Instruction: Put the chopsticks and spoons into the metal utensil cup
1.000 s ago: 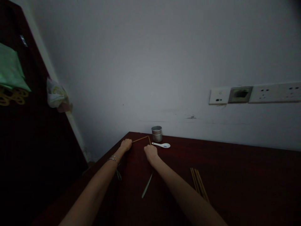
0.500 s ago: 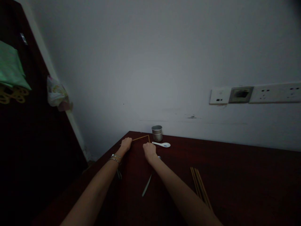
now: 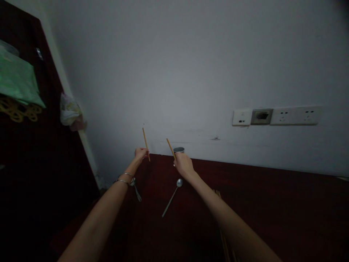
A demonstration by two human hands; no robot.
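Note:
My left hand (image 3: 141, 153) is closed around a wooden chopstick (image 3: 145, 138), which stands nearly upright and leans a little left at its top. Another chopstick (image 3: 171, 148) slants up and left out of my right hand (image 3: 183, 163), whose fingers are wrapped round it. Behind the right hand, a grey metal cup (image 3: 179, 149) shows only its rim. A long-handled metal spoon (image 3: 179, 183) lies on the dark red table (image 3: 201, 203) between my forearms. By my left wrist rests a smaller metal utensil (image 3: 137, 193), partly hidden by the bracelets.
More chopsticks (image 3: 224, 242) lie partly under my right forearm. The pale wall (image 3: 191, 80) borders the table's back edge and carries sockets (image 3: 282, 116) at right. At left stand a dark door (image 3: 40, 153), a green cloth (image 3: 17, 78) and a hanging plastic bag (image 3: 70, 112).
Both hands have lifted, and the two chopsticks, whose tips met above the table, now stand apart and point upward. My right hand has shifted right, covering the cup and white spoon.

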